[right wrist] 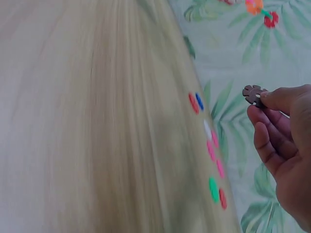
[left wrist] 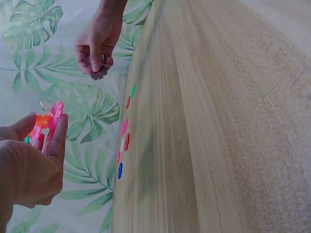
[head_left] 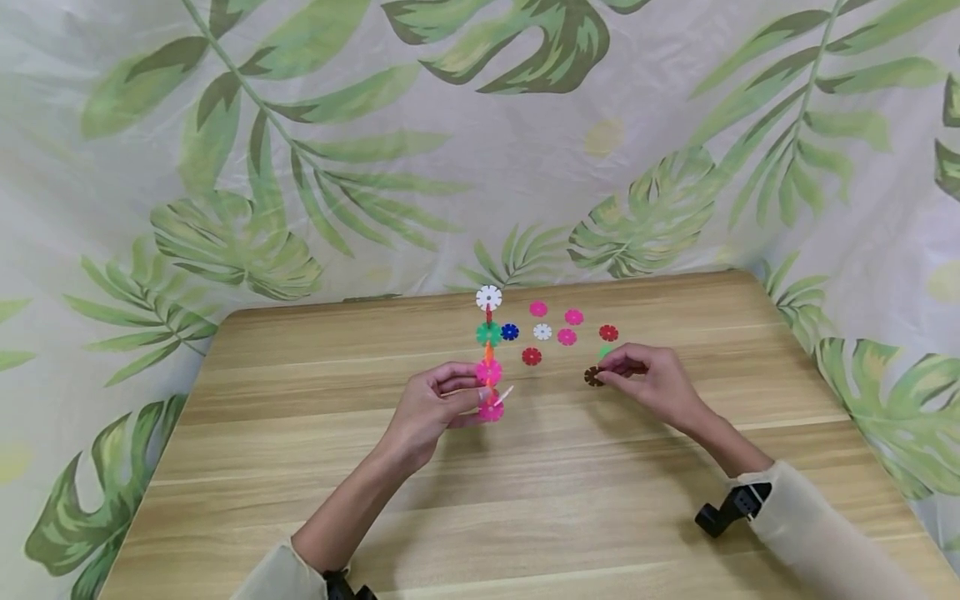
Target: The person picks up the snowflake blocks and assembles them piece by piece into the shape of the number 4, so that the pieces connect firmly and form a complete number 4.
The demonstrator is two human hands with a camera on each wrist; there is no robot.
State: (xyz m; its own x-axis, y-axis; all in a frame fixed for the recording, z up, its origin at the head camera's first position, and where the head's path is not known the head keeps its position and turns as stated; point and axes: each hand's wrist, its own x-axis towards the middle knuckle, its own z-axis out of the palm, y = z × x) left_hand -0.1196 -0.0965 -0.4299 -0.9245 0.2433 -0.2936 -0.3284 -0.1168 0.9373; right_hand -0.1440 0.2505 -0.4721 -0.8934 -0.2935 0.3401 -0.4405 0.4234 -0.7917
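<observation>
My left hand (head_left: 432, 410) holds a chain of interlocking notched discs (head_left: 489, 372) by its lower part, fingers and thumb around the pink discs. Upward in the head view, the chain runs through orange, green and red pieces to a white disc (head_left: 489, 297) at its top. A small white piece (head_left: 505, 396) juts out at the side near the thumb. My right hand (head_left: 654, 385) pinches a brown notched disc (right wrist: 253, 94) between thumb and fingertips, over the right part of the table. Fingers hide part of both the chain and the brown disc.
Loose discs lie on the wooden table (head_left: 480, 517) beyond and between the hands: a blue disc (head_left: 510, 332), a white disc (head_left: 542, 332), red discs (head_left: 532, 357), several pink discs (head_left: 567, 337) and a green disc (head_left: 604, 352) partly behind the right hand. A leaf-patterned cloth (head_left: 360, 167) hangs behind.
</observation>
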